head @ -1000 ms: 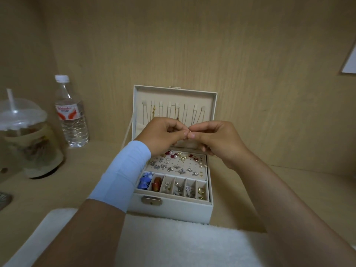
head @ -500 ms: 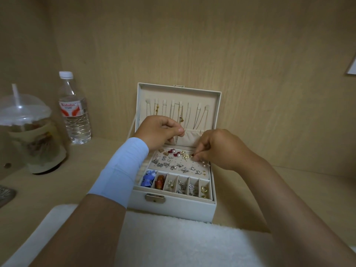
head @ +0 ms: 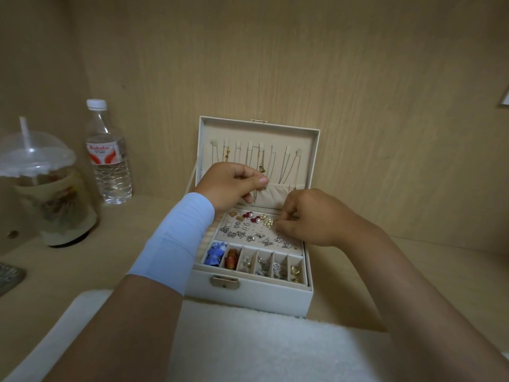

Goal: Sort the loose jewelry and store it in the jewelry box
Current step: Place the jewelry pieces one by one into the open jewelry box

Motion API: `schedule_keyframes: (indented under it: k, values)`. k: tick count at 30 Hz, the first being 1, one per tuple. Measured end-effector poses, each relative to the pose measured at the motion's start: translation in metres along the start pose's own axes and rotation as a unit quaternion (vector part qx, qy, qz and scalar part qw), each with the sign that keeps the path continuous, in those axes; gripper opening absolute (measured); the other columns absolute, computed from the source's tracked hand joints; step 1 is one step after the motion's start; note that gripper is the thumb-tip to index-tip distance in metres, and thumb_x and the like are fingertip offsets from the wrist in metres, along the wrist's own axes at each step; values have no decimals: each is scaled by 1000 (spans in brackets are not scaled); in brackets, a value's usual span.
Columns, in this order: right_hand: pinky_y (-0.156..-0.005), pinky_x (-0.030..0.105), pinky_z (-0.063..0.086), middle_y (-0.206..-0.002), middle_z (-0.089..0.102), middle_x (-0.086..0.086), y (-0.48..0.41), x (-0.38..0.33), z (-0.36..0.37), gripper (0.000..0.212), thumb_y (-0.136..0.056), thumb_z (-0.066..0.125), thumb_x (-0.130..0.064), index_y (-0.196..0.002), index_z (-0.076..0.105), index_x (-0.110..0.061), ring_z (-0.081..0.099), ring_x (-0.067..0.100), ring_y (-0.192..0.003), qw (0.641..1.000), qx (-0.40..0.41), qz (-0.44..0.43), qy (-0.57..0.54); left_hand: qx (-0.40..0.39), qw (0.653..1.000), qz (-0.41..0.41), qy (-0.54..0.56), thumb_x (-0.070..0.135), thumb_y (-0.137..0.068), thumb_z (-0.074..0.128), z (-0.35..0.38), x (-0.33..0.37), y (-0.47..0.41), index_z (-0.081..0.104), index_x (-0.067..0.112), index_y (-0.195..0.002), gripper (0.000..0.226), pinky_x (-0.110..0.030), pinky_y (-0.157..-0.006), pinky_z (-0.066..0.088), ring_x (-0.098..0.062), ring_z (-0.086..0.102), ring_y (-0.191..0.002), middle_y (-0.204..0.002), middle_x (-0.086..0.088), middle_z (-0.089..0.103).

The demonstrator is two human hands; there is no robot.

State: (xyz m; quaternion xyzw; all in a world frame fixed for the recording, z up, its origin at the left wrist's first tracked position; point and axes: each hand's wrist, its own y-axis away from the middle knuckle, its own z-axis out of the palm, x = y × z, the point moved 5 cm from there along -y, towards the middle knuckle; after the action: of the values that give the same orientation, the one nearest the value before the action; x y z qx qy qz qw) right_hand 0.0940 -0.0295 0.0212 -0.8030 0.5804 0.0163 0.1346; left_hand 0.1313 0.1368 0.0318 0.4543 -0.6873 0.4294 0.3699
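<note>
Head view: a person sorts jewelry at a white jewelry box (head: 249,297) that stands open on a pale wooden shelf, its lid upright against the back wall. Well left of the box stands a domed plastic cup (head: 41,188) with a straw, and between cup and box a capped water bottle (head: 108,155). Just in front of the box lies a white fleecy cloth (head: 248,346).

A left hand (head: 230,186), its forearm in a light blue sleeve (head: 176,238), hovers above the box's back left corner, in front of the necklaces (head: 261,161) hung inside the lid. Its fingers are curled, thumb pressed to forefinger on a tiny glinting piece (head: 265,186), too small to identify.

Inside the box, the flat panel (head: 257,234) is studded with rows of silver, gold, red and pearl earrings; six narrow compartments (head: 264,264) along the front hold more pieces.

A right hand (head: 311,219) rests over the panel's right edge. Its fingertips are pinched tight at the panel surface on an earring (head: 276,223), mostly hidden, just beside a gold cluster. The two hands are apart.
</note>
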Motion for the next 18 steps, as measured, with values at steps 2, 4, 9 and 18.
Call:
schedule_keyframes:
  k: [2, 4, 9, 18]
  values:
    - [-79, 35, 55, -86, 70, -11, 0, 4, -2, 14, -88, 71, -34, -75, 74, -28, 63, 5, -83, 998, 10, 9, -53, 3, 1000, 0, 6, 27, -87, 72, 0, 0, 0, 75, 24, -92, 7, -20, -70, 53, -6, 63, -65, -88, 3, 77]
    - [-74, 26, 52, -86, 70, -10, 0, 8, -10, 11, -90, 70, -27, -81, 75, -23, 62, -2, -76, 990, 64, 14, -128, -1, 1000, 1, 11, 25, -88, 71, 3, 3, 2, 76, 23, -93, 7, -15, -65, 52, -4, 63, -65, -86, 9, 77]
    - [-57, 14, 44, -87, 72, -3, 2, 9, -33, 18, -82, 80, -14, -98, 74, -21, 52, -3, -51, 931, 168, -23, -323, -20, 999, 0, 35, 26, -88, 71, 13, 8, 3, 75, 29, -91, 6, -18, -64, 49, -8, 62, -70, -86, -5, 76]
    - [-57, 14, 44, -76, 74, -4, 2, 14, -36, 6, -82, 81, -15, -85, 79, -19, 59, -2, -57, 908, 219, -29, -355, -45, 998, 5, 47, 29, -94, 63, 23, 14, 3, 75, 22, -95, 13, -24, -58, 46, -7, 60, -67, -83, 9, 74]
